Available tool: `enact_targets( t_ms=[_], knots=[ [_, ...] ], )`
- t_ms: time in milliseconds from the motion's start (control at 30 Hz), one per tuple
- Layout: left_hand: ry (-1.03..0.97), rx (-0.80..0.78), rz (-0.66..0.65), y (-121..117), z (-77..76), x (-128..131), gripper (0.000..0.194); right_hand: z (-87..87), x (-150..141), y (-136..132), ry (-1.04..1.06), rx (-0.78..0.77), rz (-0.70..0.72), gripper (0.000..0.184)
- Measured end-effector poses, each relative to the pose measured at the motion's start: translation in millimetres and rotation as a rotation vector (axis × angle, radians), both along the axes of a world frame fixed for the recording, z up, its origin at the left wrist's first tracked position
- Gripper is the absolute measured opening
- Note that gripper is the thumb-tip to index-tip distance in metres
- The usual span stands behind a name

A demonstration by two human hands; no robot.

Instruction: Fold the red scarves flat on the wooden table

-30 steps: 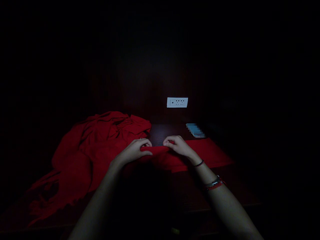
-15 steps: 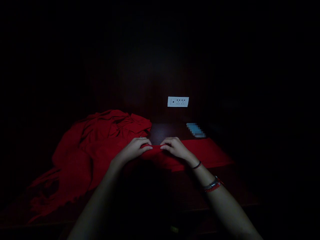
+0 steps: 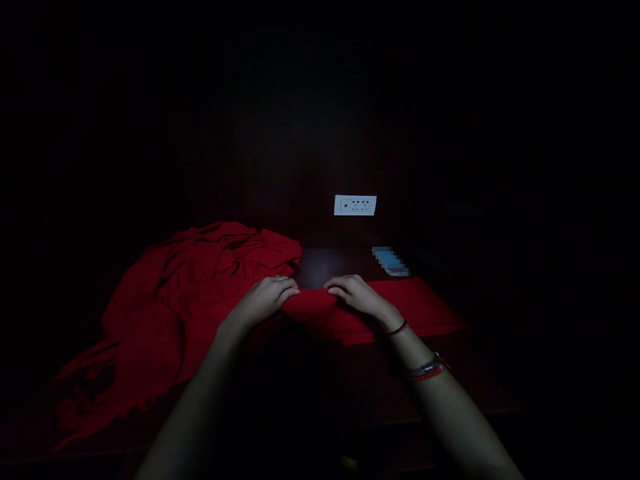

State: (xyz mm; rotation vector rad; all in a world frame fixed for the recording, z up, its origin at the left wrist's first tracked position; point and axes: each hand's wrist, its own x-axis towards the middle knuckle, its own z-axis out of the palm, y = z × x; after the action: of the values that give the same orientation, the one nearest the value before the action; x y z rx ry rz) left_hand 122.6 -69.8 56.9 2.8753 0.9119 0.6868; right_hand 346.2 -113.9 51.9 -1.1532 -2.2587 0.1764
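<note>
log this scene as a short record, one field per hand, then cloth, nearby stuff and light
left hand: thumb and fingers on red cloth, at its far edge
right hand: same edge, right of the left hand
cloth layout: bunched at left, flatter at right
nearby: wall socket; pixelated blue item on dark table
light: dim

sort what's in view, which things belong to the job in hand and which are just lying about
In the job:
red cloth, heaped at left, flat at right
left hand and right hand, both gripping its far edge
dark tabletop under it

Just there:
bluish flat item, pixelated, beyond the cloth
white socket plate on the wall
</note>
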Motion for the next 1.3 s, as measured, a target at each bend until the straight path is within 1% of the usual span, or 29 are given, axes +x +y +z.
enact_targets(
  t_ms=[100,133,233,333,433,533,600,667,700,767,867,967,1067,1200,1300],
  knots=[
    [0.022,0.035,-0.013,-1,-3.3,5,0.027,-1.3,-9,-4,0.016,0.048,0.014,0.035],
    [0.036,0.045,-0.020,-2,-4.1,6,0.027,-2.8,-13,-4,0.003,0.074,0.013,0.036],
    [0.080,0.052,-0.038,-5,-3.7,8,0.027,-8.6,-24,-2,-0.066,0.141,-0.005,0.019],
    [0.073,0.013,-0.040,-6,0.7,3,0.022,-9.7,-24,2,-0.091,0.164,-0.030,0.017],
    [0.051,0.001,-0.015,-6,4.6,-3,0.022,-4.7,-13,3,-0.090,0.167,-0.071,0.018],
    [0.055,0.021,-0.008,-6,3.4,-2,0.019,-0.4,-6,2,-0.107,0.119,-0.069,0.022],
    [0.078,0.033,-0.023,-6,0.1,2,0.020,-0.3,-7,-1,-0.093,0.099,-0.026,0.021],
    [0.102,0.042,-0.043,-6,-3.5,6,0.021,-2.1,-12,-3,-0.063,0.115,0.013,0.023],
    [0.110,0.046,-0.047,-6,-4.9,7,0.021,-3.2,-16,-3,-0.055,0.128,0.021,0.024],
    [0.121,0.049,-0.041,-6,-5.8,8,0.023,-4.7,-22,-4,-0.061,0.144,0.019,0.020],
    [0.110,0.052,-0.019,-6,-2.4,5,0.024,-3.9,-24,-2,-0.075,0.170,-0.007,0.017],
    [0.041,0.056,-0.011,-7,3.7,-1,0.022,-0.3,-19,-1,-0.071,0.196,-0.048,0.017],
    [-0.011,0.045,-0.025,-7,6.8,-4,0.021,2.5,-12,-1,-0.087,0.179,-0.078,0.018],
    [-0.034,0.023,-0.055,-8,5.0,1,0.018,2.3,-11,-4,-0.085,0.128,-0.014,0.020],
    [-0.058,0.010,-0.092,-10,3.9,7,0.017,0.7,-17,-7,-0.055,0.142,0.029,0.026]
  ],
)
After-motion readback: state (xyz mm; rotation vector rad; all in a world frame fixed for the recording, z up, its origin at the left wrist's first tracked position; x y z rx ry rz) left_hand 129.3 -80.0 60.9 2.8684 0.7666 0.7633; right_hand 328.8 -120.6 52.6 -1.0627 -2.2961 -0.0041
